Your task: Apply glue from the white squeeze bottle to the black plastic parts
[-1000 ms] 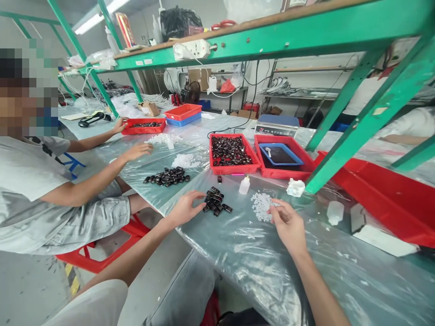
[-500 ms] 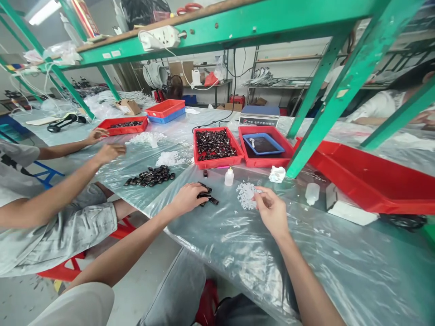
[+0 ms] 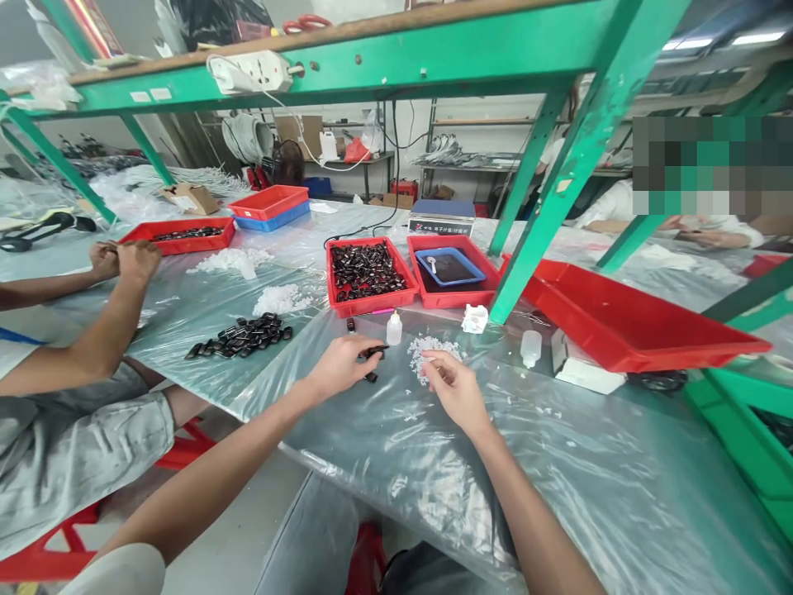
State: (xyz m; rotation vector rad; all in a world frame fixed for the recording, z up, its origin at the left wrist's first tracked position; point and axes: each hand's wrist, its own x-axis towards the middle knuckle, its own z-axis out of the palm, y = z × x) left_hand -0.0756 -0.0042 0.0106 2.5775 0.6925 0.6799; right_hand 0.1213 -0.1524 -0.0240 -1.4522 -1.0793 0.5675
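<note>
My left hand (image 3: 339, 366) pinches a small black plastic part (image 3: 375, 351) between thumb and fingers, just above the table. Another black part (image 3: 370, 377) lies below that hand, mostly hidden by it. My right hand (image 3: 457, 388) is at the near edge of a pile of tiny white plastic pieces (image 3: 434, 347), thumb and fingertips pressed together. Whatever sits between those fingertips is too small to make out. Between and behind my hands stands a small clear squeeze bottle (image 3: 394, 329) with a yellowish tip.
A red tray (image 3: 372, 307) of black parts stands behind, beside another red tray (image 3: 455, 299) holding a blue one. A heap of black parts (image 3: 244, 337) lies left, near a co-worker's hands (image 3: 133, 260). A green post (image 3: 538, 190) and tilted red tray (image 3: 644, 330) stand right.
My left hand has lifted a black part from the small group under it. My right hand's fingers have drawn together at the white pile. The view has swung to the right.
</note>
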